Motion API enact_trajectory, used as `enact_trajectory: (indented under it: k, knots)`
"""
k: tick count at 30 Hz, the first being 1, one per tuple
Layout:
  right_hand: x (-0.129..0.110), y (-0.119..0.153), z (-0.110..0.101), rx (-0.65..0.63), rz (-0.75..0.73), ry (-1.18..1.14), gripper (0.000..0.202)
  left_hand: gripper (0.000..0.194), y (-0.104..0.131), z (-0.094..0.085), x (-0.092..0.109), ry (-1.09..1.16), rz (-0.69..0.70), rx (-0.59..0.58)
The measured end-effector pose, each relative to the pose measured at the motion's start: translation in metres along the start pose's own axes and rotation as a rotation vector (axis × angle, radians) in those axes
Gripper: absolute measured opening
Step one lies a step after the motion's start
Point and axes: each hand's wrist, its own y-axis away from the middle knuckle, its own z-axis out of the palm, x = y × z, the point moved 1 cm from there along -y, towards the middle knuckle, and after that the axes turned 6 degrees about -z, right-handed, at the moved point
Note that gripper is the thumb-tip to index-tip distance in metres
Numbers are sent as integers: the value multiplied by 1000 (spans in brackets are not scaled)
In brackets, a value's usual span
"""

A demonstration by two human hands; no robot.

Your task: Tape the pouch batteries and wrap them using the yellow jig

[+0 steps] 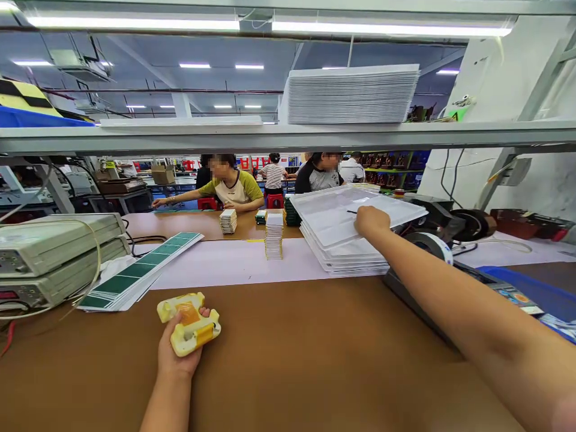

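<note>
My left hand is closed round a cream and yellow moulded block with notched ends and an orange patch in its middle. It holds the block above the brown work surface. My right hand reaches far forward, fingers curled over the near edge of a thin white tray. That tray lies tilted on top of a stack of similar white trays. A short dark line shows beside the fingertips; I cannot tell what it is. My right thumb is hidden.
Green-printed sheets and stacked grey instruments lie left. A narrow stack of small pieces stands mid-table. Tape rolls on a dispenser and a blue bin are right. Co-workers sit opposite; a shelf crosses overhead.
</note>
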Motion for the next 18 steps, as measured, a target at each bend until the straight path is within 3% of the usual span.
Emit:
enact_trajectory:
  k: [8, 13, 18]
  knots:
    - [4, -43, 86, -83, 133, -50, 31, 39, -3, -1, -2, -136, -21, 29]
    - [18, -55, 116, -133, 170, -91, 27, 42, -5, 0, -2, -215, -20, 42]
    - [35, -65, 133, -170, 199, -121, 28, 43, -3, 6, -3, -243, -13, 51]
